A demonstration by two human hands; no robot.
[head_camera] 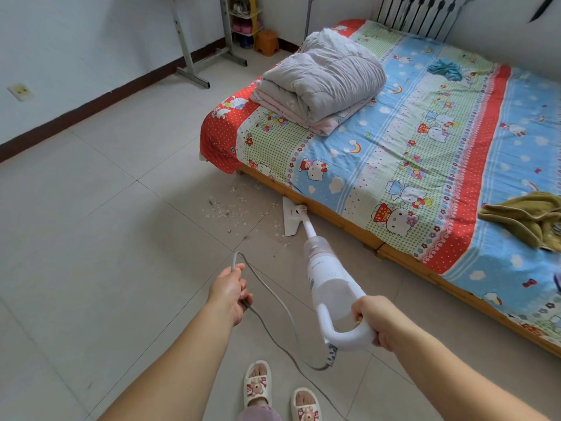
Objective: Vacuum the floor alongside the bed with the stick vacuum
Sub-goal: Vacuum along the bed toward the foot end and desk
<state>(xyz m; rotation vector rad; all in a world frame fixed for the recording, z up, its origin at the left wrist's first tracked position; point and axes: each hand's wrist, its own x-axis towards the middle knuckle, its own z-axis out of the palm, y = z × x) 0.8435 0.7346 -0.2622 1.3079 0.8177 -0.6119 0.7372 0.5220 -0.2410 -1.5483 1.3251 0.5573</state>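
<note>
Now right hand (378, 322) fingers clamped on stick vacuum (326, 278) handle beside bed (394, 165), left hand (232, 291) fingers around its cord (273, 296).

Right hand (376, 322) grips stick vacuum (326, 278); left hand (230, 291) holds cord (273, 294).

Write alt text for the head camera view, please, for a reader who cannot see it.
A person's right hand grips a white stick vacuum whose floor head rests beside the bed, near scattered debris on the tiles. The left hand holds the grey power cord.
</note>
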